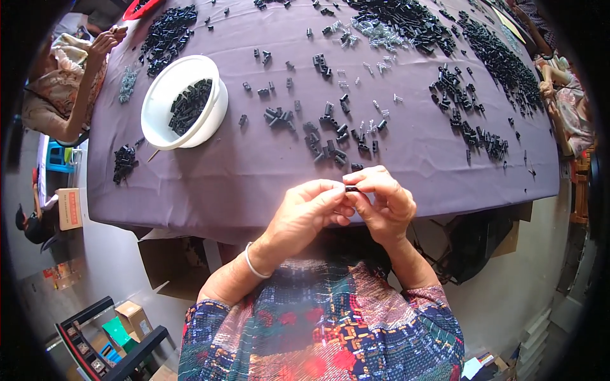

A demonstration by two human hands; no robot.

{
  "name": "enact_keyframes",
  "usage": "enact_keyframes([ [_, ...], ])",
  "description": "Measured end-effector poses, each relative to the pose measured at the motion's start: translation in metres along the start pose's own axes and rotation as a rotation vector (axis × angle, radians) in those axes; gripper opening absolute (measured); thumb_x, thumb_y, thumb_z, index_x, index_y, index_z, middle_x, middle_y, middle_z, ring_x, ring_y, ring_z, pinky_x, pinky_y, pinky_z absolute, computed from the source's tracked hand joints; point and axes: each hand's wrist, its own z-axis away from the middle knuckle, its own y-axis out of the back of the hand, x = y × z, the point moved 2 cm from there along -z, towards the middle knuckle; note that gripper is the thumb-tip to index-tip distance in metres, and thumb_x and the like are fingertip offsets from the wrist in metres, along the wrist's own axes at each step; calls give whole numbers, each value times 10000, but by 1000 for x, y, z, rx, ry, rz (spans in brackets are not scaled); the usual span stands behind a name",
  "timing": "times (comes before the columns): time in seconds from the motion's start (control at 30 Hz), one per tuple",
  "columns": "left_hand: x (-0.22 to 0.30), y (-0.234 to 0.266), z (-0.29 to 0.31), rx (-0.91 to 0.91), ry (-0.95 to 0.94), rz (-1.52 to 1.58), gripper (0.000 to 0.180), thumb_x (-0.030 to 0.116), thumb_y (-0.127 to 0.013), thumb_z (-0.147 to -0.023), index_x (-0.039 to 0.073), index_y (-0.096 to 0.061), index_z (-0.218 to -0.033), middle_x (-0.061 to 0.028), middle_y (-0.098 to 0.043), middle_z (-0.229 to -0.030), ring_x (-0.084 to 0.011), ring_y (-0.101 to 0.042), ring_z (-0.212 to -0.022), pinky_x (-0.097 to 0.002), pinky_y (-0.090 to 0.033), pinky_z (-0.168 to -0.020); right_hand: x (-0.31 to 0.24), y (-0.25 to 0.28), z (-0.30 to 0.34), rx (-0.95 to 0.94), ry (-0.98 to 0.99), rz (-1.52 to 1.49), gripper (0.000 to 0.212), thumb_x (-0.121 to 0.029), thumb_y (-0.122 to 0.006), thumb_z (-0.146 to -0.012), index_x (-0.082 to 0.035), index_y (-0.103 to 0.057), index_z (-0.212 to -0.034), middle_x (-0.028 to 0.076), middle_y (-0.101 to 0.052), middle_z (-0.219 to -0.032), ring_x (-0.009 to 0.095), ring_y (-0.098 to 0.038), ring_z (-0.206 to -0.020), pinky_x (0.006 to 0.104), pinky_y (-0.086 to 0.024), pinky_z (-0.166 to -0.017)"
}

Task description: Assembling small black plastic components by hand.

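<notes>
Both hands meet at the table's near edge around a small black plastic piece. My left hand pinches its left end between thumb and fingers. From the other side, my right hand grips the same piece with thumb and forefinger. Just beyond the fingertips lie loose black plastic parts, scattered in a loose group. Small clear metal-looking springs are strewn among and behind them. To the left, a white bucket stands tilted in view, with many black pieces inside.
A purple-grey cloth covers the table. Heaps of black parts lie at the far left, far middle and right. Other people sit at the left and right sides. A cardboard box is under the near edge.
</notes>
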Motion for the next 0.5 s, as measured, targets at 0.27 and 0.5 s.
enact_keyframes([
  [0.27, -2, -5, 0, 49, -46, 64, 249, 163, -550, -987, -24, -591, -1147, -110, -659, -1038, -162, -637, -922, -293, -534, -807, -6, -6, -1, 50, 266, 296, 271, 84, -704, -745, -10, -618, -984, 162, -691, -965, 285, -654, -805, 359, -547, -700],
  [0.5, -1, -1, 3, 113, -121, -38, 183, 63, -615, -932, -25, -623, -1092, -101, -676, -981, -150, -645, -862, -279, -539, -783, -10, -4, -5, 20, 244, 305, 291, 77, -728, -705, -14, -620, -959, 153, -700, -963, 282, -625, -794, 371, -530, -725],
])
